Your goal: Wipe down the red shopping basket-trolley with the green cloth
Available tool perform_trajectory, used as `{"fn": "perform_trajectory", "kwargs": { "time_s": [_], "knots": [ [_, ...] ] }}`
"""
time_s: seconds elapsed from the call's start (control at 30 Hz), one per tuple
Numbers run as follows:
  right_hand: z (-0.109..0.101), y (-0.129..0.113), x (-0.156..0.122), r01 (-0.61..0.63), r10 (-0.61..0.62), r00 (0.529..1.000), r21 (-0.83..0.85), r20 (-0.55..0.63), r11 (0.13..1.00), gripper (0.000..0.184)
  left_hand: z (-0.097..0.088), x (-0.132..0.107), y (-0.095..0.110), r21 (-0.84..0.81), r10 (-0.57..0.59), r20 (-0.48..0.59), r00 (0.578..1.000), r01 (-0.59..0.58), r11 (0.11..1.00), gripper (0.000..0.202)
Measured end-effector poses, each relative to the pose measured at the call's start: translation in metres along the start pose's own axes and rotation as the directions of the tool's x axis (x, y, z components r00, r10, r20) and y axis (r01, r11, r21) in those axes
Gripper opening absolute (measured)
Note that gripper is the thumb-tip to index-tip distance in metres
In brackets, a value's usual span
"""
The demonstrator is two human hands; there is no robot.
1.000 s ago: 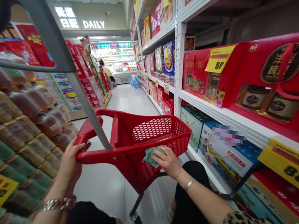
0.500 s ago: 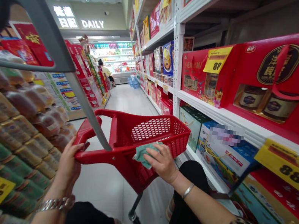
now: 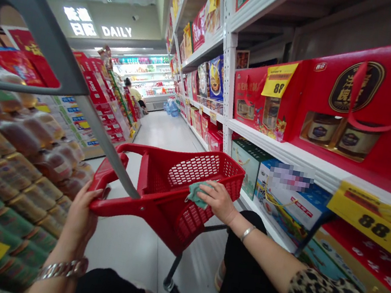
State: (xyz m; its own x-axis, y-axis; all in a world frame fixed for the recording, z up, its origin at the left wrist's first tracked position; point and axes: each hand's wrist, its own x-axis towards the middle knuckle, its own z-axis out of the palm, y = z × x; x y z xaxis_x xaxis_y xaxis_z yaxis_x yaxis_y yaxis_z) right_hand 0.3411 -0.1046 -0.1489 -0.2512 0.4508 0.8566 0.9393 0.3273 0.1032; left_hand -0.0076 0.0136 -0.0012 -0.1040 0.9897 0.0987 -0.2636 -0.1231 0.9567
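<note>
In front of me stands a red plastic shopping cart basket [image 3: 154,210] with perforated sides, carried on a grey metal frame [image 3: 111,152]. My left hand [image 3: 83,202] is closed round the basket's near left corner, its fingers partly hidden behind the red rim. A green cloth [image 3: 199,195] lies under the fingers of my right hand [image 3: 218,202], which presses it against the upper edge of the basket's near side. The inside of the basket shows only in part. A grey handle [image 3: 43,44] rises from the frame at the upper left.
White shelves [image 3: 251,128] with red gift boxes [image 3: 338,111] run along the right. Stacked packs of drinks [image 3: 7,159] stand close on the left. A caster [image 3: 171,288] rests on the pale floor [image 3: 156,129]. Far down the aisle, a person [image 3: 135,93] is near a lit cooler.
My right hand has slid the cloth a little along the basket's side, away from my left hand. My left hand keeps its grip, and the view has shifted slightly.
</note>
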Motion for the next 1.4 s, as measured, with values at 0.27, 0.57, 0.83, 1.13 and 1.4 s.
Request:
{"fn": "perform_trajectory", "kwargs": {
  "time_s": [0.27,0.57,0.83,1.13,1.4],
  "knots": [
    [-0.020,0.068,-0.051,-0.203,0.213,0.974,-0.125,0.075,0.971,0.040,0.008,-0.004,0.002,-0.030,-0.030,-0.049,0.998,0.028,0.999,0.048],
    [-0.021,0.087,-0.075,-0.562,0.571,0.820,-0.245,-0.040,0.790,0.046,0.007,-0.005,-0.001,-0.026,-0.013,-0.044,0.999,0.012,1.000,0.045],
    [0.002,0.024,-0.052,-0.352,0.352,0.936,-0.032,-0.011,0.936,0.047,0.009,-0.008,0.002,-0.067,-0.031,-0.028,0.999,0.029,0.997,0.039],
    [0.030,-0.066,-0.017,0.161,-0.161,0.987,0.096,0.001,0.982,0.015,0.003,-0.002,-0.005,-0.045,0.032,0.015,0.999,-0.031,0.999,0.044],
    [0.031,-0.056,-0.015,0.337,-0.340,0.939,0.054,0.048,0.940,0.013,-0.003,0.002,-0.005,0.019,0.023,0.039,0.999,-0.024,1.000,0.040]
  ]
}}
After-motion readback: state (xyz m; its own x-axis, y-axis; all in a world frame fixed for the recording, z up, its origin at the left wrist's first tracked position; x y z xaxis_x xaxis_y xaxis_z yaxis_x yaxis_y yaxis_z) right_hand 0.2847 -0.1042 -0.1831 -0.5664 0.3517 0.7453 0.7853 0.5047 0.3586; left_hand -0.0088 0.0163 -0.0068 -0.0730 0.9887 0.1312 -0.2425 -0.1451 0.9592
